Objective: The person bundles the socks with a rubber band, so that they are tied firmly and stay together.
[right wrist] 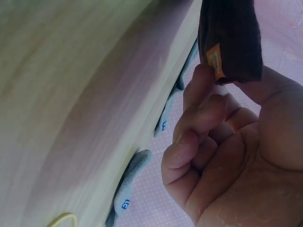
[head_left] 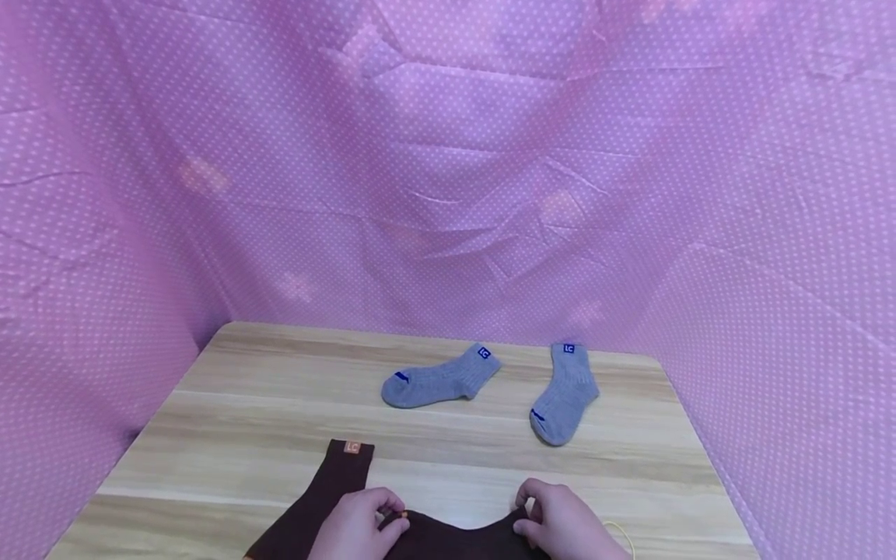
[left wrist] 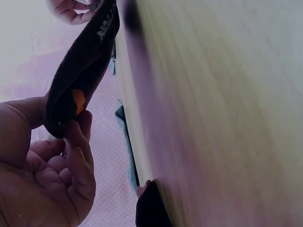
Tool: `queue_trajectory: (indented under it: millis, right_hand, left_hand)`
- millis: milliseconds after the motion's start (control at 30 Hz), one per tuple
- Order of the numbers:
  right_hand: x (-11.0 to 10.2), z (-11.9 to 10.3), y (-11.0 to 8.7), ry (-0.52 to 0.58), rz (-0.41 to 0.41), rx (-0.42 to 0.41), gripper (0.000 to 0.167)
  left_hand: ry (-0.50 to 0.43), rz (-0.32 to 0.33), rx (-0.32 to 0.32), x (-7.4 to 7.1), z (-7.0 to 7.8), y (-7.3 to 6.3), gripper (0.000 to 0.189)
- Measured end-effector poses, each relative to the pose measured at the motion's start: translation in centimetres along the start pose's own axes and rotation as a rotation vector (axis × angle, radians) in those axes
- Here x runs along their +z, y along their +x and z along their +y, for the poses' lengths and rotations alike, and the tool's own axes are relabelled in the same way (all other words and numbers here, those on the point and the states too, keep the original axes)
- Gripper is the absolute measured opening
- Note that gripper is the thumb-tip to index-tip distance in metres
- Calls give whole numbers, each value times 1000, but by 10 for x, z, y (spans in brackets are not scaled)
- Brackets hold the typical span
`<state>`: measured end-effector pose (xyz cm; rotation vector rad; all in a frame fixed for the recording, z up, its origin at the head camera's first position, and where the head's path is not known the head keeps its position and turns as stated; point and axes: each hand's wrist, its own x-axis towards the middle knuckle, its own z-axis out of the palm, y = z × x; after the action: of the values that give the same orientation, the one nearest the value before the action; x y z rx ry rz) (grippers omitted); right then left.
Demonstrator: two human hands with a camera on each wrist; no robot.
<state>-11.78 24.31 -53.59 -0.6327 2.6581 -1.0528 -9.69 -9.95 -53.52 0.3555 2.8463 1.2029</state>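
Observation:
A dark brown sock [head_left: 465,540] hangs between my two hands above the front of the table, its upper edge sagging in the middle. My left hand [head_left: 357,525] pinches one end between thumb and fingers; an orange patch shows there in the left wrist view. With thumb and fingers, my right hand [head_left: 563,525] pinches the other end, where the right wrist view shows an orange label [right wrist: 214,61]. Another dark brown sock [head_left: 311,502] with an orange LC label lies flat on the table, partly behind my left hand. The held sock's lower part is cut off in the head view.
Two grey socks with blue LC labels lie farther back on the wooden table [head_left: 245,397]: one grey sock [head_left: 434,385] near the middle, the other grey sock [head_left: 563,397] to the right. A thin yellow loop [head_left: 623,533] is beside my right hand. Pink dotted cloth [head_left: 448,194] surrounds the table.

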Motion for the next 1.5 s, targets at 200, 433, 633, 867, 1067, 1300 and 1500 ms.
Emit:
queue_trajectory:
  millis: [200,433,633,867,1067,1300,1500]
  right_hand:
    - [2,1,-1,12,-1,6,20]
    - [1,1,-3,25,-25,58,19]
    - [2,2,-4,-13,-12,65,20]
    - [3,4,-4,-42,-4,77,22]
    - [3,5,-6,-103,5,96,23]
    - [-3,2,-9,-103,18,143,22]
    - [-6,-7,-9,-158,30,108,27]
  left_hand:
    - [33,-41,16,1,-4,7,16]
    - [46,-119,2,1,-6,13,17]
    - [123,-133,19,4,-7,13,19]
    - [177,-132,22,7,-8,12,22]
    - [226,-176,-13,8,-8,12,26]
    - [272,-65,35,5,0,8,23]
    - [251,-42,129,4,8,7,15]
